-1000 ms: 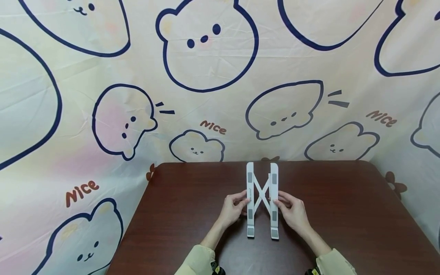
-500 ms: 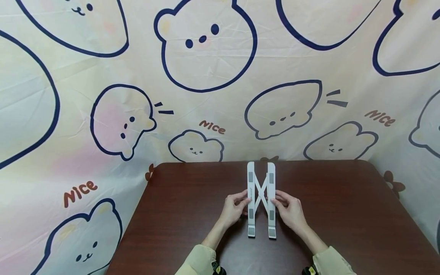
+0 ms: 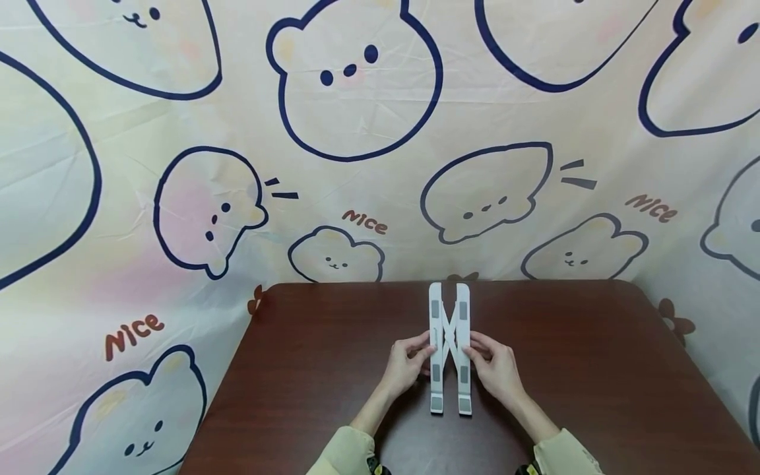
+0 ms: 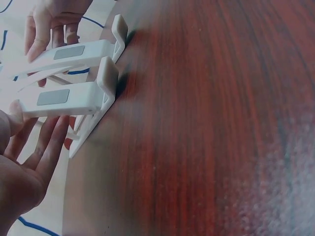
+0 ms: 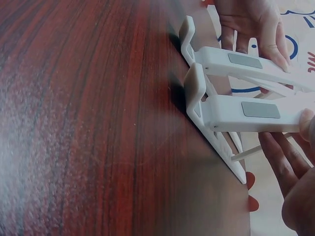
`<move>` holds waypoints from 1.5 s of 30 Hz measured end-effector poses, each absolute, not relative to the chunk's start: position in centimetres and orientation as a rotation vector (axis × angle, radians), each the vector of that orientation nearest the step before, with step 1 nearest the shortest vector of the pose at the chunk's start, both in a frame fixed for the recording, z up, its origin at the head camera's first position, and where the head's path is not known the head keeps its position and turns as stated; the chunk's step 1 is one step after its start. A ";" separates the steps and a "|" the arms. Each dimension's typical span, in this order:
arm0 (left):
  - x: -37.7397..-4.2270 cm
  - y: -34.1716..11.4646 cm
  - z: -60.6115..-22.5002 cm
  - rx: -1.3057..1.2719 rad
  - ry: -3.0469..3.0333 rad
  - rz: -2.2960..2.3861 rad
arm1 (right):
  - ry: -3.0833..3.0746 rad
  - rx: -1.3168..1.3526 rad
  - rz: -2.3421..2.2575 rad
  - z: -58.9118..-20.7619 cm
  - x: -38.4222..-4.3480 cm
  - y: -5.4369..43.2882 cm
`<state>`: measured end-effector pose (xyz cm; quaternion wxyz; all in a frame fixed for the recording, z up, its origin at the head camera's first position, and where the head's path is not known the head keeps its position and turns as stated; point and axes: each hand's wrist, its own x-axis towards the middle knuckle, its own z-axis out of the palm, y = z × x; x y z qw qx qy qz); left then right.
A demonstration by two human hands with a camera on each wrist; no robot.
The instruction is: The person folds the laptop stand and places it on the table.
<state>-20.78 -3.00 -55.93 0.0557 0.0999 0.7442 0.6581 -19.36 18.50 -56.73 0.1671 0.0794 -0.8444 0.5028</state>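
A white folding laptop stand (image 3: pixel 436 330) stands on the table, its two long arms side by side with grey pads on top and crossed bars between them. The left hand (image 3: pixel 405 361) grips the left arm, thumb on top and fingers beneath, as the left wrist view also shows. On the other side, the right hand (image 3: pixel 497 367) pinches the right arm the same way. In the right wrist view, the upturned front lips (image 5: pixel 195 83) and sloping base legs of the stand are seen near the table surface. Parts of the fingers are hidden under the arms.
The dark brown wooden table (image 3: pixel 320 369) extends to both sides of the stand. Behind it hangs a pale cloth (image 3: pixel 356 119) with blue-outlined cartoon bears, meeting the table's back edge.
The stand's two arms have come closer together and the crossed bars have narrowed. The right hand has moved left with its arm; the left hand has shifted slightly right.
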 end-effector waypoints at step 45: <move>-20.3 -2.1 -55.4 0.343 2.300 1.944 | -2.411 0.218 1.624 -56.6 -19.2 17.3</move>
